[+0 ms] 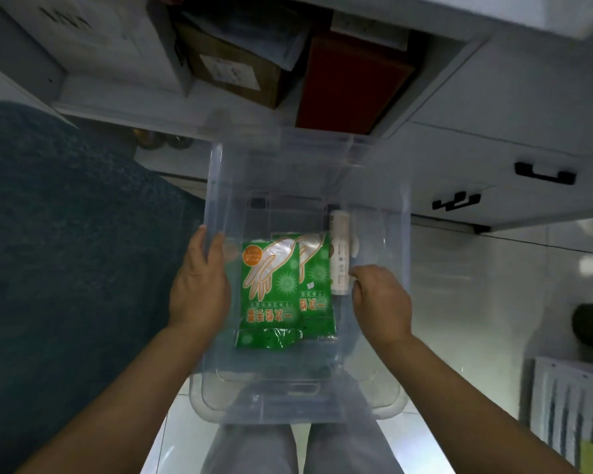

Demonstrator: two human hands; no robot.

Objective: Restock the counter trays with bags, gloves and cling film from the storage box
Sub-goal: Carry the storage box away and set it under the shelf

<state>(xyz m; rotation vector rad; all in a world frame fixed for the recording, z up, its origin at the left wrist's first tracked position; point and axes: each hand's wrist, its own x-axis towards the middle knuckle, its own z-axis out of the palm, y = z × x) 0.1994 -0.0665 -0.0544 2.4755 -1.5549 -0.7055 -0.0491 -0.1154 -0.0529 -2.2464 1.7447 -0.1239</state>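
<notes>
I hold a clear plastic storage box (216, 172) in front of me, above my legs. My left hand (199, 285) grips its left wall, thumb inside the rim. My right hand (380, 302) is closed on the right side of the box, partly behind the clear wall. Two green packs of disposable gloves (271, 292) lie overlapping on the box floor. A white roll (339, 254) lies beside them on the right, close to my right fingers.
An open white cabinet (425, 107) is ahead, with a brown carton (233, 70) and a red box (353, 83) inside. White drawers with black handles (545, 174) sit to the right. A dark blue surface (65, 251) fills the left. Pale tiled floor lies below.
</notes>
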